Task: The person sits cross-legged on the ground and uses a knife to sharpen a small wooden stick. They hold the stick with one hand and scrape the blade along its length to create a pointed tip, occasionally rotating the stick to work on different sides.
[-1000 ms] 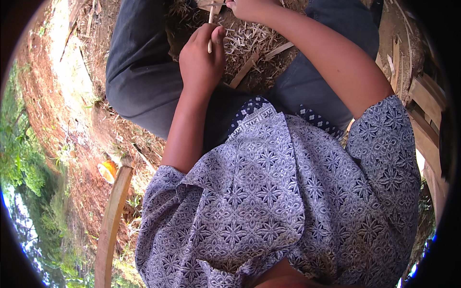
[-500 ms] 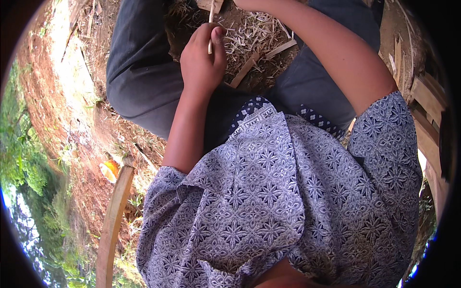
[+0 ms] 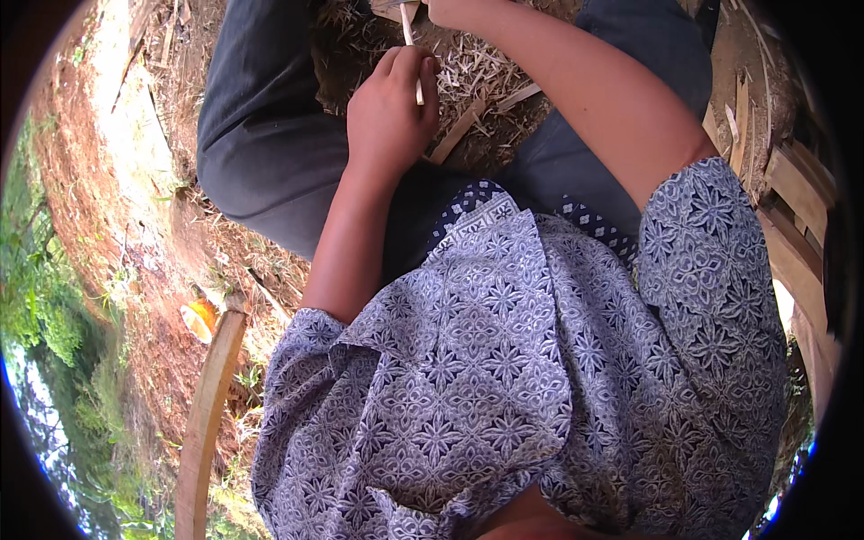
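A thin pale wooden stick point(image 3: 409, 29) sticks up from my left hand point(image 3: 391, 117), whose fingers are closed around its lower part. Its short lower end pokes out beside the thumb. At the upper edge of the picture my right hand point(image 3: 457, 13) is close to the stick's upper part. Only the near side of that hand shows, looking curled; the rest is cut off, and what it holds cannot be made out. Behind the stick's upper part lies a flat tan piece of wood point(image 3: 389, 11), partly out of view.
Many thin wood shavings point(image 3: 477, 67) and a flat wood strip point(image 3: 459, 130) lie on the ground between my dark-trousered legs point(image 3: 261, 135). A long wooden beam point(image 3: 209, 423) stands at the left, near an orange object point(image 3: 200, 319). Thick boards point(image 3: 796, 193) are at the right.
My left hand has shifted slightly right with the stick, which now leans the other way, its top to the left. My right hand and forearm have moved a little left and down.
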A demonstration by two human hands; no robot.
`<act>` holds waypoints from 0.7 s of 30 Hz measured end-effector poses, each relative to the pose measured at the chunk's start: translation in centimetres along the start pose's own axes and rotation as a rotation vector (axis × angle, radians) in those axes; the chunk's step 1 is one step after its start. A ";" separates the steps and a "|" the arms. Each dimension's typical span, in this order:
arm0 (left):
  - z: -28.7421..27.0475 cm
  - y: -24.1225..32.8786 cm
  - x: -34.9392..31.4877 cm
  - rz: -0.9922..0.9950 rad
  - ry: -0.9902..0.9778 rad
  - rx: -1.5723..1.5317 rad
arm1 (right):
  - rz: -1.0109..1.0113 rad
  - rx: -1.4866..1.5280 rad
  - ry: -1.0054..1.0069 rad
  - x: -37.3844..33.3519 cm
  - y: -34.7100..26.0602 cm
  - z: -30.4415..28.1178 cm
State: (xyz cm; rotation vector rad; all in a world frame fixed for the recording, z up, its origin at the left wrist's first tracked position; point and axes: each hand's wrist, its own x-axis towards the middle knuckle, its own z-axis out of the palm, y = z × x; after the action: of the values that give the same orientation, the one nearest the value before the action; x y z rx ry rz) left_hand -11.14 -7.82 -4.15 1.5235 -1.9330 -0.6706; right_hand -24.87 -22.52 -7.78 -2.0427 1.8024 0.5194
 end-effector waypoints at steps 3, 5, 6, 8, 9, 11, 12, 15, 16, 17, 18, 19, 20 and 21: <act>-0.2 -0.1 0.0 0.005 0.025 -0.021 | 0.001 0.140 0.023 -0.4 0.6 -0.8; -0.1 -0.1 0.1 0.002 0.055 -0.034 | -0.025 0.309 0.073 1.7 2.7 0.5; -0.1 -0.1 0.2 0.002 0.064 -0.042 | -0.032 0.395 0.097 2.8 4.2 1.7; 0.1 -0.2 0.3 0.001 0.077 -0.046 | -0.157 0.503 0.239 2.6 5.5 3.2; 0.1 -0.3 0.4 0.001 0.086 -0.047 | -0.181 0.515 0.235 1.7 5.5 3.2; -0.2 -0.5 0.0 -0.027 0.095 -0.040 | -0.226 0.489 0.214 0.6 4.5 2.8; -0.1 -0.5 0.2 -0.033 0.093 -0.046 | -0.224 0.447 0.201 0.3 4.1 2.7; 0.0 -0.5 0.2 -0.045 0.090 -0.047 | -0.184 0.358 0.181 -0.3 2.7 2.2; 0.0 -0.6 0.1 -0.050 0.093 -0.041 | -0.168 0.334 0.178 -0.5 2.2 1.9; -0.1 -0.6 0.2 -0.058 0.098 -0.033 | -0.158 0.315 0.157 -1.3 1.5 0.8; -0.3 -0.7 0.1 -0.067 0.104 -0.025 | -0.151 0.297 0.136 -2.1 0.9 -0.3; -0.3 -0.6 0.2 -0.056 0.105 -0.021 | -0.134 0.277 0.123 -2.6 0.7 -1.2; -0.4 -0.5 0.2 -0.047 0.106 -0.017 | -0.070 0.184 0.094 -1.3 0.3 -0.3; 0.1 -0.1 0.9 -0.002 0.089 -0.037 | 0.041 0.092 0.076 0.9 1.4 1.4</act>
State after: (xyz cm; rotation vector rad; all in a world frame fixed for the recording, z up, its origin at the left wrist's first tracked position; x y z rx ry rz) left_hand -11.32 -8.74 -4.13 1.5071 -1.8435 -0.6255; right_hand -26.23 -22.77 -9.52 -1.9925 1.8792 0.3678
